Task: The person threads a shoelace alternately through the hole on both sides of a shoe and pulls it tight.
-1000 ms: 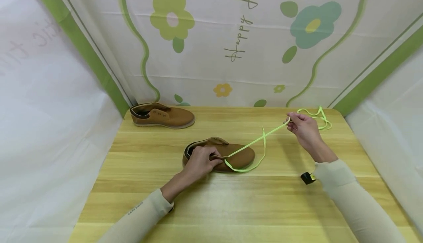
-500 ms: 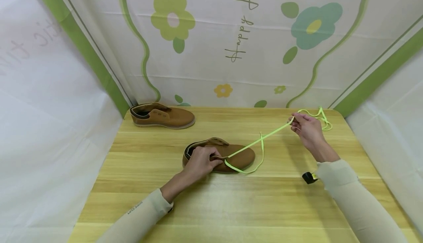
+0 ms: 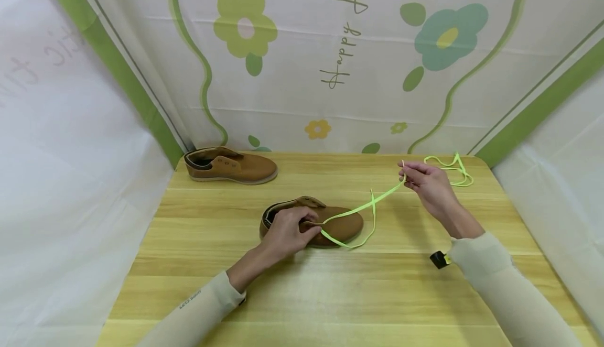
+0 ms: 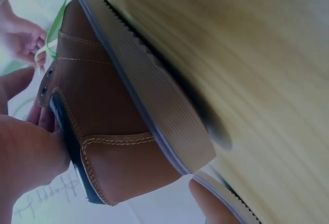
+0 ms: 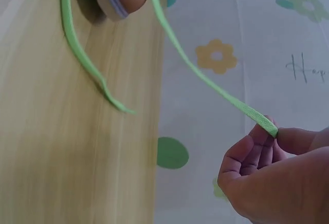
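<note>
A brown shoe (image 3: 346, 227) stands on the table with its toe to the right. My left hand (image 3: 287, 231) pinches the near eyelet flap between thumb and fingers; the left wrist view shows two metal eyelets (image 4: 47, 81) beside those fingers. Through that flap runs a neon green shoelace (image 3: 384, 195). One length rises in a slack curve to my right hand (image 3: 431, 185), whose thumb and fingertips pinch it near its end in the right wrist view. The other length (image 5: 77, 49) loops over the table beside the toe, its tip loose.
Another brown shoe (image 3: 257, 169), without a lace, stands at the table's back left. A second green shoelace (image 3: 462, 171) lies loosely heaped at the back right, just behind my right hand. A flower-printed curtain (image 3: 283, 85) rises behind the wooden table (image 3: 330, 294).
My right hand went slightly right, then came back left, and the lace it pinches turned from taut to slack. The loose length's tip has drawn nearer the shoe. My left hand stays put.
</note>
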A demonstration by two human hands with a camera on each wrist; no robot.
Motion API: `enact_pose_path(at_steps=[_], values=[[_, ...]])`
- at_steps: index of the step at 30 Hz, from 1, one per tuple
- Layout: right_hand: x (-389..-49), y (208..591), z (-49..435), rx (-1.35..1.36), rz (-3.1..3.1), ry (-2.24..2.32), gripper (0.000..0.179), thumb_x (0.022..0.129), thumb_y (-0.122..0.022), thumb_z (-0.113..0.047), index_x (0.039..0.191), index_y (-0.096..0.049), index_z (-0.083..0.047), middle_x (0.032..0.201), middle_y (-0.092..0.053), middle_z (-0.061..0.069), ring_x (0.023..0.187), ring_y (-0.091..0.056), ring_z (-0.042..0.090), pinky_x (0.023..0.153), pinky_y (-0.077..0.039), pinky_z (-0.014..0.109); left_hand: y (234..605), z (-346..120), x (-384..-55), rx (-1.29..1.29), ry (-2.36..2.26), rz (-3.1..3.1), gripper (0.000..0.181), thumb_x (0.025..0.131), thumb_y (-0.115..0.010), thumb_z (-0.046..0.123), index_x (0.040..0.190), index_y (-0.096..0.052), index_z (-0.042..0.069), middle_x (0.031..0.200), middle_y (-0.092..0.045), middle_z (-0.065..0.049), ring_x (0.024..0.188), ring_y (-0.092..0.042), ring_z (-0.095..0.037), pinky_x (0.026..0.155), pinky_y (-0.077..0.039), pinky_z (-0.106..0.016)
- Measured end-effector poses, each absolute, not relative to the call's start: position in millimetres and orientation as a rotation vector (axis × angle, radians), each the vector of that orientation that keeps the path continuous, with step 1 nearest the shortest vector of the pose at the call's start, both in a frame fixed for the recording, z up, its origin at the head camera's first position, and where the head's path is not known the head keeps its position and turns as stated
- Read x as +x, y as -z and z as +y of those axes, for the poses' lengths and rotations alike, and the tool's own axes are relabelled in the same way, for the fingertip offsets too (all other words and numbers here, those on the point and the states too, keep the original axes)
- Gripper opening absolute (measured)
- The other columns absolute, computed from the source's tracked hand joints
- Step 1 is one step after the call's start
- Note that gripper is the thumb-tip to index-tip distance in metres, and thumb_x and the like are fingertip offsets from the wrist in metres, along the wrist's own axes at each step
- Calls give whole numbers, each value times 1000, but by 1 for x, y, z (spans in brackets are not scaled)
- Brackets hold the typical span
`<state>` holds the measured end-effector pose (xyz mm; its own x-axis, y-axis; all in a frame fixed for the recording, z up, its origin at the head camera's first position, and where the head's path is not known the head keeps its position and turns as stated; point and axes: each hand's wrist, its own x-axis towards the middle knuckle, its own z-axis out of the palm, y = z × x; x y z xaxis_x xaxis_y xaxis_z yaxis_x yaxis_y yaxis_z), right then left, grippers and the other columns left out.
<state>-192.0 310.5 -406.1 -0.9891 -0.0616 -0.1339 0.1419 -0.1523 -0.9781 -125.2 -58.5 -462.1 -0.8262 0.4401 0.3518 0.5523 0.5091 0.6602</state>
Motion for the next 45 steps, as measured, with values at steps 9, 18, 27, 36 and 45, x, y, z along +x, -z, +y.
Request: enact_pose_path(at_steps=[9, 18, 27, 36, 45], values=[[-185, 398, 288, -3, 2029, 2173, 12, 103, -70, -9, 112, -77, -5, 103, -78, 0, 91, -73, 8, 82, -60, 22, 452, -56, -137, -777, 1250, -2417, 16, 93, -80, 1, 108, -77, 4, 96, -75, -4, 85, -70, -16, 72, -59, -31], [-179, 408, 271, -76, 2130, 1992, 18, 104, -70, -11, 116, -73, 1, 102, -79, -1, 96, -76, 11, 83, -61, 25, 449, -51, -151, -686, 1075, -2499, 28, 93, -83, 8, 120, -76, 10, 117, -75, -8, 104, -72, -28, 80, -60, -41], [-174, 415, 254, -166, 2240, 1815, 23, 103, -70, -9, 117, -70, 9, 99, -80, 3, 90, -76, 12, 85, -62, 33, 453, -48, -156, -620, 1079, -2659, 23, 95, -81, 11, 118, -79, 10, 113, -77, -7, 96, -74, -24, 77, -60, -40], [-170, 425, 233, -252, 2269, 1707, 19, 101, -73, -10, 111, -74, 6, 99, -79, 19, 89, -75, 21, 74, -57, 27, 460, -49, -159, -616, 1114, -2690, 14, 98, -77, 9, 111, -80, 8, 106, -78, -6, 87, -74, -21, 73, -60, -36], [-169, 435, 216, -258, 2268, 1620, 25, 100, -74, -13, 113, -73, 9, 95, -78, 19, 74, -63, 14, 71, -54, 34, 464, -47, -164, -554, 1104, -2683, 8, 96, -80, 16, 103, -82, 13, 101, -78, -3, 90, -74, -21, 78, -61, -39]])
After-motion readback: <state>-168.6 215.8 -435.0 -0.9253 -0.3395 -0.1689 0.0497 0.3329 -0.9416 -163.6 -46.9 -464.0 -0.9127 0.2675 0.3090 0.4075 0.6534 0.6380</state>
